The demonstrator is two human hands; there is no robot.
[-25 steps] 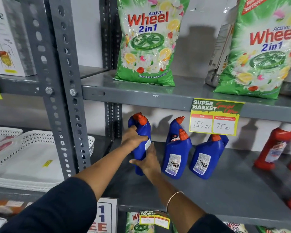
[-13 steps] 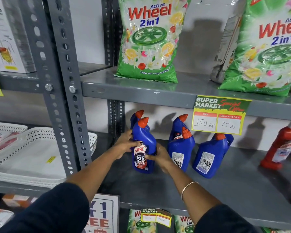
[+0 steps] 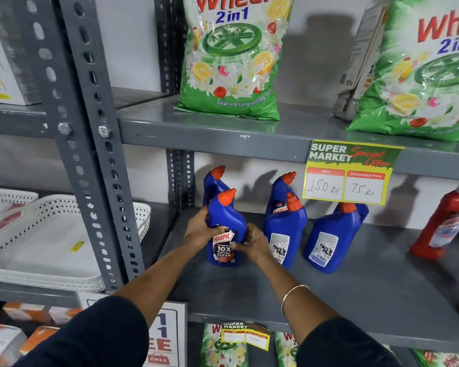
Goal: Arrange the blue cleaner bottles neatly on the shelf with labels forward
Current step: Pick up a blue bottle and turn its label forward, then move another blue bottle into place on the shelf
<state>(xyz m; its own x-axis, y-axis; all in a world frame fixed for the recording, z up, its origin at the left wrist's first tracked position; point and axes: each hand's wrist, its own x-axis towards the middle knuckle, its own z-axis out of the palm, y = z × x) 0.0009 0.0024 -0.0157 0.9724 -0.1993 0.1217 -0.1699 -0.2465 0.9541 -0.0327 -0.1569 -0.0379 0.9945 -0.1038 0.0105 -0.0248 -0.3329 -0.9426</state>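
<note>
Blue front bottle (image 3: 224, 229) stands upright at the left of the grey shelf (image 3: 355, 282), its Harpic label forward, another blue bottle (image 3: 214, 182) right behind. The left hand (image 3: 200, 230) and right hand (image 3: 253, 243) flank it, fingers (image 3: 217, 229) clamped on its sides.

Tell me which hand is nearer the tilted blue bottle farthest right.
Right. The right hand is two bottles left of the tilted blue bottle; the left hand is farther left.

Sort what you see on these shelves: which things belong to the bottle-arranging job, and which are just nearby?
Job: held blue bottle; other blue bottles; shelf; left hand; right hand.

Nearby: detergent bags; red bottles; price tag; white baskets.
</note>
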